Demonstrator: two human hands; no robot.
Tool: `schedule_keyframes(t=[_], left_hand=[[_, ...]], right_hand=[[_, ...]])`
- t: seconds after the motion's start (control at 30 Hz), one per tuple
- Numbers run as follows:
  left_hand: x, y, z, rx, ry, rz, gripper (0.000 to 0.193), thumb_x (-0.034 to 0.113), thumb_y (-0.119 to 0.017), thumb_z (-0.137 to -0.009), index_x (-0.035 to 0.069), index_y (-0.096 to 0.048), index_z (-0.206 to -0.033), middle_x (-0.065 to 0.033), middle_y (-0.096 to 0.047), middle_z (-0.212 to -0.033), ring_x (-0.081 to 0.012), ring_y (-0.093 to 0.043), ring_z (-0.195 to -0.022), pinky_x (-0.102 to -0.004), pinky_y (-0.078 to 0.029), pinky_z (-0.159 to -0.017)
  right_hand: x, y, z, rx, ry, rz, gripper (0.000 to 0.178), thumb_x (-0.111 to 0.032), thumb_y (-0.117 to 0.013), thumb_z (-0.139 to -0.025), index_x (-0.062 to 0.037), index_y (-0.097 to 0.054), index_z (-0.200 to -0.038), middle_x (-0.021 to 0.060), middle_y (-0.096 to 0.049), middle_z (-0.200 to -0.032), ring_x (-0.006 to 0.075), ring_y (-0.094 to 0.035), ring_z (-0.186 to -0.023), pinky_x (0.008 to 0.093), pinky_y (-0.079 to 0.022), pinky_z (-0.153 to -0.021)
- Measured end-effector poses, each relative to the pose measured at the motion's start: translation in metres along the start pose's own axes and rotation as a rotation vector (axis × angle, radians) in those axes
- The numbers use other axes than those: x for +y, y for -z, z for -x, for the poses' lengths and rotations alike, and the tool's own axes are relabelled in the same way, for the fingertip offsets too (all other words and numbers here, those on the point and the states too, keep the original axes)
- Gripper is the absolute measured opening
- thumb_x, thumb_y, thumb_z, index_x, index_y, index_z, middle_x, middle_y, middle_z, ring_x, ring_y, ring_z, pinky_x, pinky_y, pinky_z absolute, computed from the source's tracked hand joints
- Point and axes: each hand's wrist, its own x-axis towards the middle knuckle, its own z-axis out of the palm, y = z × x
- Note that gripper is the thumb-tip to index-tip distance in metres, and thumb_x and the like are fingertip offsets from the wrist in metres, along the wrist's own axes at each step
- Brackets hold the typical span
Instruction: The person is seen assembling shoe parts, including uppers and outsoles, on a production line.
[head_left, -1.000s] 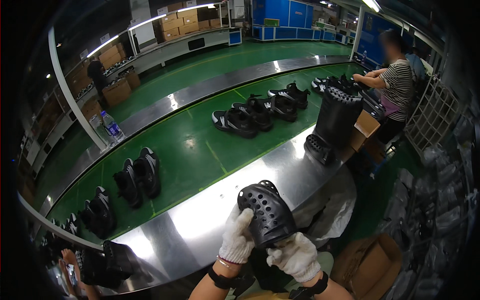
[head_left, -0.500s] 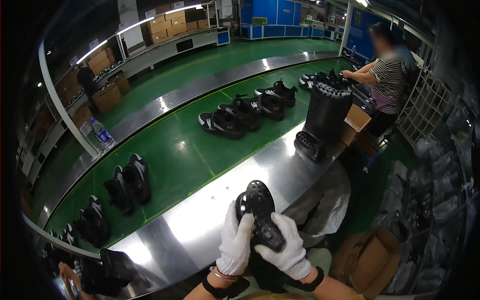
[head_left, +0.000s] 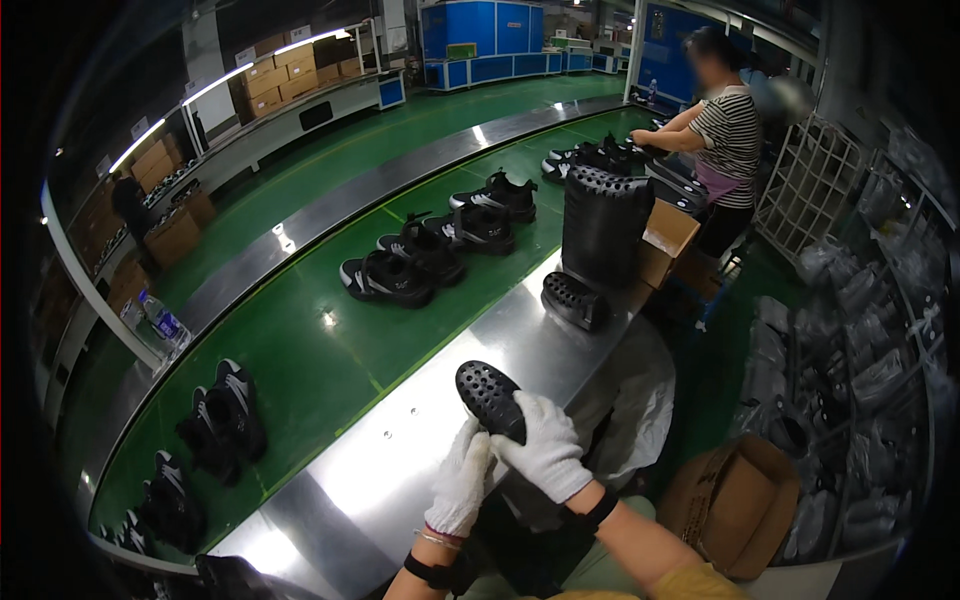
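Both my hands wear white knitted gloves and are at a black, shoe-shaped piece with round holes (head_left: 488, 393), above the near metal edge of the conveyor table. My right hand (head_left: 543, 447) wraps over the right side of its near end. Fingers closed, my left hand (head_left: 462, 482) presses against its lower left side, beside the right hand. The gloves cover the near end of the piece. Farther along the metal edge lies a similar holed black piece (head_left: 573, 301), next to a tall black stack (head_left: 603, 230).
Black and grey shoes (head_left: 385, 278) stand in rows on the green conveyor belt (head_left: 330, 340). An open cardboard box (head_left: 745, 510) sits at my lower right, near a rack of plastic-wrapped items (head_left: 860, 410). A co-worker in a striped top (head_left: 728, 130) works at the far right.
The view has shifted, moving the table and shoes left in the picture. The holed piece has tilted to the left, and my right hand now covers more of its near end.
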Motion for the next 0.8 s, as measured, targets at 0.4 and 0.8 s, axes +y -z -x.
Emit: schedule_keyframes(t=[0.4, 0.8], left_hand=[[-0.004, 0.008, 0.011, 0.165, -0.159, -0.313, 0.058, 0.018, -0.065, -0.094, -0.007, -0.044, -0.142, -0.0216, -0.06, -0.117, -0.0216, -0.062, -0.098, -0.0356, -0.055, -0.08], [0.007, 0.017, 0.035, 0.284, -0.547, -1.006, 0.046, 0.02, -0.066, -0.096, -0.006, -0.055, -0.131, -0.0152, -0.071, -0.106, -0.021, -0.069, -0.092, -0.0341, -0.056, -0.079]], right_hand=[[0.11, 0.075, -0.15, 0.248, -0.146, 0.173, 0.081, -0.049, -0.078, -0.074, -0.0104, -0.05, -0.138, 0.0193, -0.049, -0.142, 0.0373, -0.047, -0.132, 0.0476, -0.039, -0.109], [0.164, 0.038, -0.121, 0.512, -0.329, 0.064, 0.061, -0.036, -0.087, -0.067, -0.0116, -0.065, -0.119, 0.0146, -0.061, -0.126, 0.0328, -0.054, -0.124, 0.0443, -0.042, -0.108]])
